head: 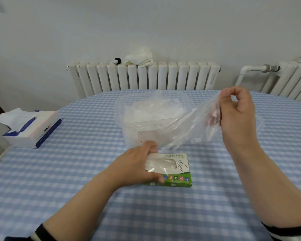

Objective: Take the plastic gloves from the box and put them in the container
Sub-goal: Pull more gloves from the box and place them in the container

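Observation:
A flat green and white glove box (178, 173) lies on the checked tablecloth in front of me. My left hand (137, 166) grips its left end, thumb on the near side and fingers over the far edge. My right hand (236, 110) is raised to the right and pinches a clear plastic glove (186, 127), which stretches down and left toward the box. Behind the box stands a clear plastic container (129, 129) holding crumpled clear gloves.
A tissue pack (31, 127) with blue edges sits at the left of the table (76, 171). White radiators (146, 77) line the wall behind, with a white cloth (139, 57) on top of one.

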A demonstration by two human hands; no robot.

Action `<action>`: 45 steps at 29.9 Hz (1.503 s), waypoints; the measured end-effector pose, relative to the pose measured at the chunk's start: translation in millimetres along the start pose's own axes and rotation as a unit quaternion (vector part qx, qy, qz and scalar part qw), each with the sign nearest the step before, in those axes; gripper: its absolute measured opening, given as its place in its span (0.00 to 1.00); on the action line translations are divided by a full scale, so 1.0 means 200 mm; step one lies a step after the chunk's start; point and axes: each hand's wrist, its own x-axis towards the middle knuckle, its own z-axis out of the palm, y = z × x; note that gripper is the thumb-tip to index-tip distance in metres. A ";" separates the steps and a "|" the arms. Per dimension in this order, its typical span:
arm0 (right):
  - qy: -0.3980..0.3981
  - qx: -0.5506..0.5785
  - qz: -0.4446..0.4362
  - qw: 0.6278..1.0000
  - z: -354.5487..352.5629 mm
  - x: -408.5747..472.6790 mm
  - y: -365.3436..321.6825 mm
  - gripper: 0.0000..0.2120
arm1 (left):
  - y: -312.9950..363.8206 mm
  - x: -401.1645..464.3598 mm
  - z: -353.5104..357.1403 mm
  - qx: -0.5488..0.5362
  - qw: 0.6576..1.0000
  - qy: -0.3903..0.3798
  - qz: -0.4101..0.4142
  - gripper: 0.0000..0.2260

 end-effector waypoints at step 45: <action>-0.458 -0.456 0.018 0.763 0.49 0.29 0.16 0.35 | -0.03 0.65 -0.49 -0.007 0.964 0.248 -0.091 0.19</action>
